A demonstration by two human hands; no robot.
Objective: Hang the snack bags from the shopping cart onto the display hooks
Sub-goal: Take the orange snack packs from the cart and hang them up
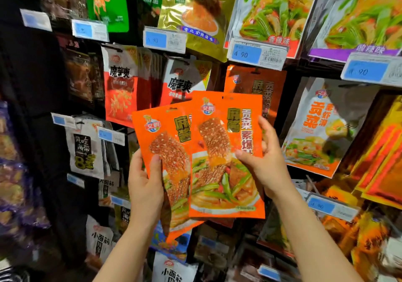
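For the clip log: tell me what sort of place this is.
Most likely a shop's snack aisle. Packaged snacks hang in rows, such as the red-and-white bags; blue price tags sit at the rows; both hands hold matching orange bags.

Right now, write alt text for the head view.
Two hands hold up two matching orange snack bags before a wall of hanging snacks: the left hand grips the left bag, the right hand grips the right bag, which overlaps it. An identical bag hangs on a hook behind.

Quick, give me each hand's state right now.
Left hand: grips the left orange snack bag, thumb on its front.
Right hand: grips the right orange snack bag by its edge.
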